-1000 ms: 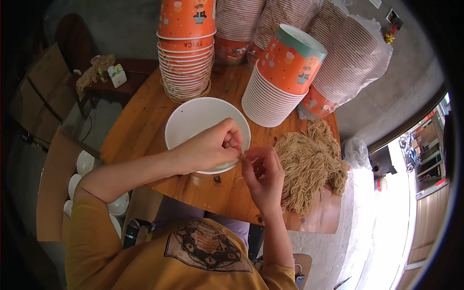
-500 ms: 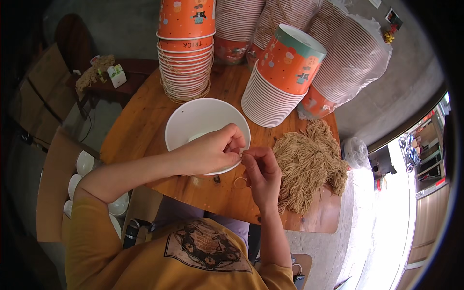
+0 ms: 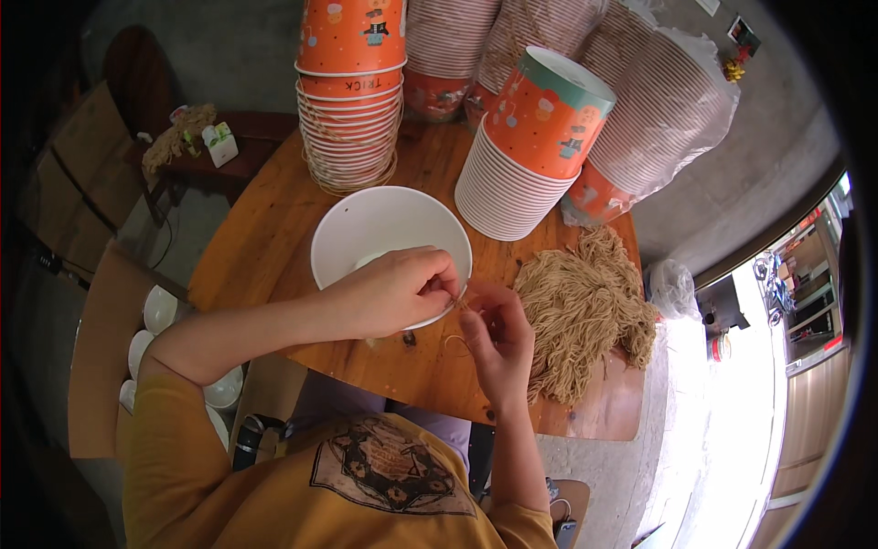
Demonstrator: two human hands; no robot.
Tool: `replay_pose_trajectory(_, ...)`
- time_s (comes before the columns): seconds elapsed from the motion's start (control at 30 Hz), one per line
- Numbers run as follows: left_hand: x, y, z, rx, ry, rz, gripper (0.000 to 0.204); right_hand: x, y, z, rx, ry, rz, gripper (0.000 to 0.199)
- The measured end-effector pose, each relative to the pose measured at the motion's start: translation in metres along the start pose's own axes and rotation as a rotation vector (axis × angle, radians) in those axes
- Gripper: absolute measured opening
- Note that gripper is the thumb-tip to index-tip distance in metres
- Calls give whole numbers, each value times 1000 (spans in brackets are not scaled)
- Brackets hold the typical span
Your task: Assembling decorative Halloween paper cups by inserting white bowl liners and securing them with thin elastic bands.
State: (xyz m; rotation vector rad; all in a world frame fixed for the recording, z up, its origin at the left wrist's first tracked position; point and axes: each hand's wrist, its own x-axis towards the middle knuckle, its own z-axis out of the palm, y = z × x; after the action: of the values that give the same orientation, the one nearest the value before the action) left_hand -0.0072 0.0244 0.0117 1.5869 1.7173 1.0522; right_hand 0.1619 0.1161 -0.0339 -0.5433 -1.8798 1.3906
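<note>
Tan cord (image 3: 455, 337) at rim of white bucket (image 3: 384, 220)

Tan cord's btwn the 2 hands, w/ a thin curl just L of R hand's thumb. R hand (image 3: 500, 334): thumb & index pinched on cord, other fingers loosely bent. L hand (image 3: 407, 288): fingers curled nearly closed at rim; can't tell exactly what tips grip. White bucket's under & beyond L hand. Tan yarn heap (image 3: 585, 316) just R of R hand. Orange bucket stack (image 3: 535, 151) farther beyond R hand, on wood table (image 3: 261, 247).
</note>
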Motion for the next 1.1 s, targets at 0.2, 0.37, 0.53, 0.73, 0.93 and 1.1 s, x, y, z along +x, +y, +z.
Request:
replay_pose_trajectory(0.2,-2,4,1,-7,20,-48,9,5,-12,7,-514,78,-281,15)
replay_pose_trajectory(0.37,-7,1,5,155,141,128,6,3,-19,1,-569,44,-282,12)
replay_pose_trajectory(0.53,-4,-6,4,165,134,166,9,-10,-5,-4,-308,-38,45,12)
replay_pose_trajectory(0.73,-12,7,-8,140,53,92,18,-5,-28,-26,-484,-189,-85,11)
replay_pose_trajectory(0.93,-35,10,-15,354,-159,101,23,12,-39,-40,-451,-179,-114,6)
replay_pose_trajectory(1.1,-56,-1,-11,544,33,346,22,25,-45,-17,-409,-182,-279,8)
